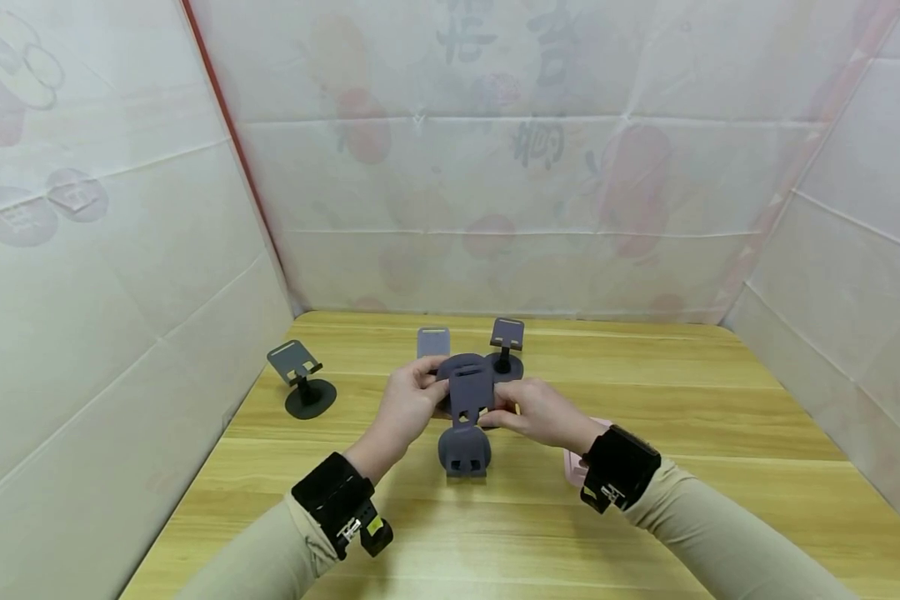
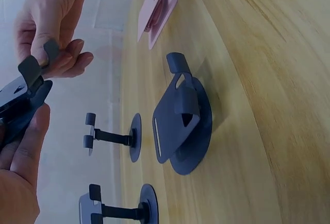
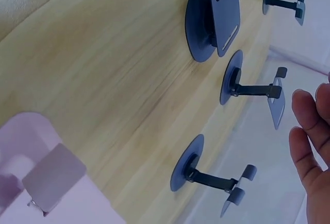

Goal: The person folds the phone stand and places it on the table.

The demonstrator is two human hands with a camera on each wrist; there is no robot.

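Wooden table [image 1: 645,500]: carries five phone stands besides the one in hand.

Held stand [image 1: 470,392]: dark grey, lifted clear of the table at mid-width, between both hands, directly above the folded grey stand [image 1: 465,454].

- Left hand [image 1: 405,408]: grips the held stand's round base, thumb in front, fingers curled behind.
- Right hand [image 1: 540,412]: pinches the lower lip of the plate with thumb and fingertips [image 2: 56,28]; remaining fingers only loosely bent.

Probable faults, by judgement:

1. Slipped pinch. Rests on a small lip only; a stiff hinge could tear the plate free and drop the held stand onto the folded grey stand just beneath.
2. Trapped skin. Places the left thumb [image 2: 26,147] close to plate and base; a sudden snap of the hinge could nip it.
3. Knocked neighbours. Puts the far stand [image 1: 432,342] and far-right stand [image 1: 506,346], both upright on thin stems, just beyond the knuckles; a forward jerk could topple either.
4. Swept pink stand [image 1: 573,467]. Lies flat, partly hidden under the right wrist; a dropped wrist could drag it.

Left stand [image 1: 303,379]: well apart, little exposed.
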